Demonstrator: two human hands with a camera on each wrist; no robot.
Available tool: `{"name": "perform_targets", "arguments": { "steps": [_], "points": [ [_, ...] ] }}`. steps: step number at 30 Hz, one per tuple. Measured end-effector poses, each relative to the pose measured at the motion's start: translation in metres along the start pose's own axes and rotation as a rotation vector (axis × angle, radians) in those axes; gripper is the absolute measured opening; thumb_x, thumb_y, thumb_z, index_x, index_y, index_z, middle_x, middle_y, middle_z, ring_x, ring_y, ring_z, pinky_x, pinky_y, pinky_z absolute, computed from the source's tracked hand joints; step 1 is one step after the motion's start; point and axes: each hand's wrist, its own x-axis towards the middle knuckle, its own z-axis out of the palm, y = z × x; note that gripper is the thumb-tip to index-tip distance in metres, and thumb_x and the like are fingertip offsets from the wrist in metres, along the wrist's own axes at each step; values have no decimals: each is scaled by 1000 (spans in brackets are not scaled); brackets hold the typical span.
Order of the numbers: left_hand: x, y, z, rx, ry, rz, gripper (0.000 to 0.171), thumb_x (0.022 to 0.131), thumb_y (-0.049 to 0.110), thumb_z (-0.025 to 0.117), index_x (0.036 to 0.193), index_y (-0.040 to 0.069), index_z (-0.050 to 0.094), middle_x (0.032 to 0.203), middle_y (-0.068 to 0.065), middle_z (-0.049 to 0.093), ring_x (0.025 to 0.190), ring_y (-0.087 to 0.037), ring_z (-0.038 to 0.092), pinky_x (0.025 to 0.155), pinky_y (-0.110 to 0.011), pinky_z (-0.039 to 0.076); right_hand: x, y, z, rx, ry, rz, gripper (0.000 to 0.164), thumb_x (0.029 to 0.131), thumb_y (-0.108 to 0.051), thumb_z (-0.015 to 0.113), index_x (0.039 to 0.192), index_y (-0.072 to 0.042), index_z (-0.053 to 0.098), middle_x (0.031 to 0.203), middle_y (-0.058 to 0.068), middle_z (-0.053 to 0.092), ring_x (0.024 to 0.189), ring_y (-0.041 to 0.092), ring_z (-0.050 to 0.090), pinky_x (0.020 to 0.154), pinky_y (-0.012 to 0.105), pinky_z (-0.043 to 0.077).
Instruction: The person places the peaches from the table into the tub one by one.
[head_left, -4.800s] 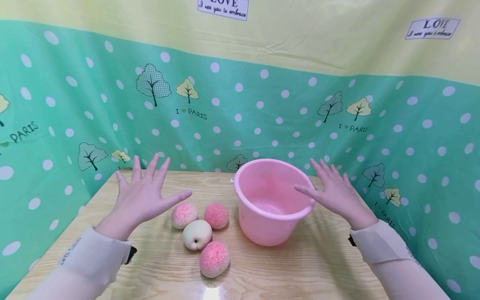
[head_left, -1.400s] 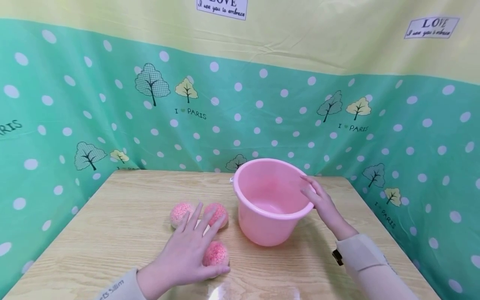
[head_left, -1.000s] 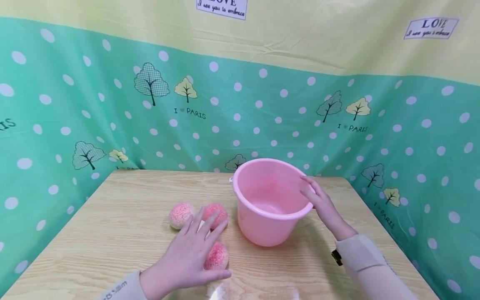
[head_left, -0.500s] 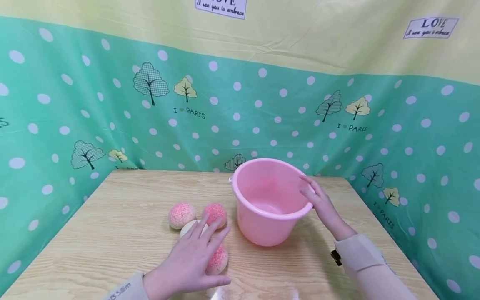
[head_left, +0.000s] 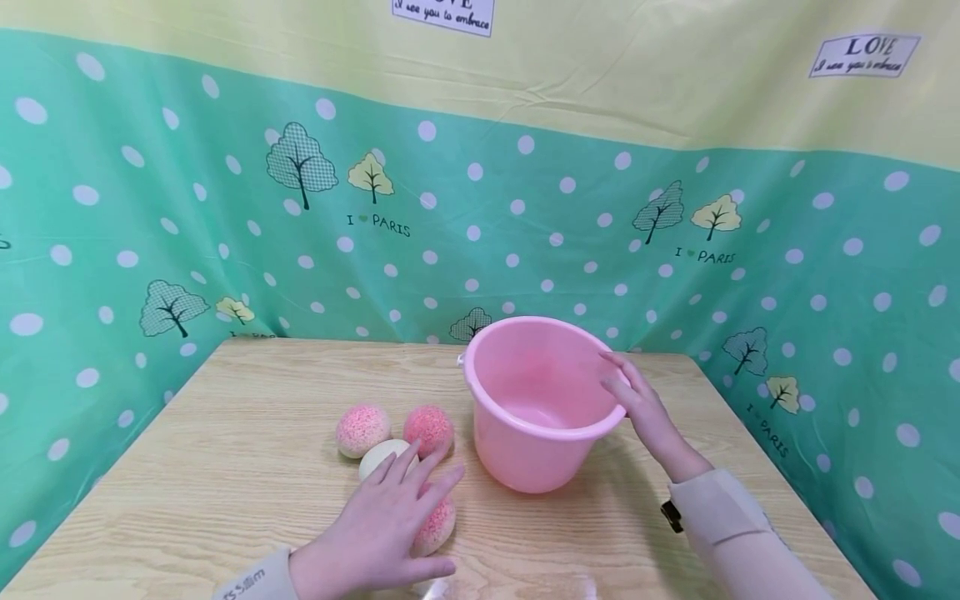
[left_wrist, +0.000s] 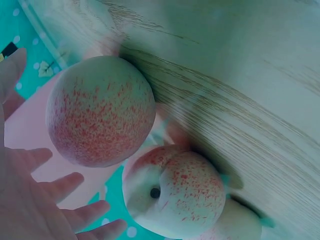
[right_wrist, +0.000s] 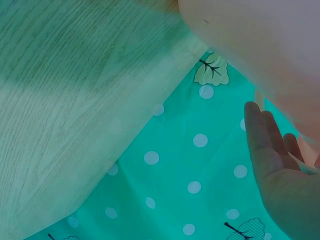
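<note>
"While the right hand (head_left: 648, 410) tends the round, pink plastic bucket (head_left: 528, 463), what is the left hand (head_left: 381, 523) about?"

"Reaching, by the look of it. It hangs over the near peach-shaped ball (head_left: 441, 525), cream dusted with pink, and the plain cream ball (head_left: 377, 457) behind. Its fingers are spread and nearly straight, gripping nothing. Whether any fingertip touches, the views don't settle."

"And the right?"

"Its thumb crosses inside the rim while other fingers lie outside, so it seems to hold the bucket there; how firmly, nobody could tell. The bucket stands mouth up on the pale wood-grain table (head_left: 277, 400), just right of the four balls."

"What would the next move call for?"

"Probably a lower palm and fingers curled round one ball without nudging its neighbours. The left rear ball (head_left: 363, 431) and the right rear ball (head_left: 430, 428), both pink-speckled, sit close by."

"Would they slip?"

"Their skin looks matt and finely stippled, so grip should be easy; the rounded shape suggests rolling. The bucket, by contrast, looks smooth and slightly glossy, tapering below a thick lip."
</note>
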Motion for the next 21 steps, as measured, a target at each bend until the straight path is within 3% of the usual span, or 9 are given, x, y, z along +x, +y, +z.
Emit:
{"name": "perform_targets", "arguments": {
  "steps": [11, 21],
  "points": [
    [0, 1, 2, 33, -34, 27, 92, 75, 72, 67, 146, 18, 47, 148, -14, 48, 134, -44, 45, 102, -58, 41, 0, 0, 0, 0, 8, -2, 56, 103, -29, 41, 155, -11, 28, 158, 17, 32, 132, 34, 45, 104, 44, 41],
    [0, 0, 2, -12, -161, 9, 94, 72, 62, 76, 149, 18, 43, 150, -14, 47, 138, -45, 40, 106, -64, 37, -2, 0, 2, 30, 11, -13, 55, 103, -27, 41, 154, -10, 29, 159, 18, 31, 136, 33, 42, 108, 49, 36]
  ]
}}
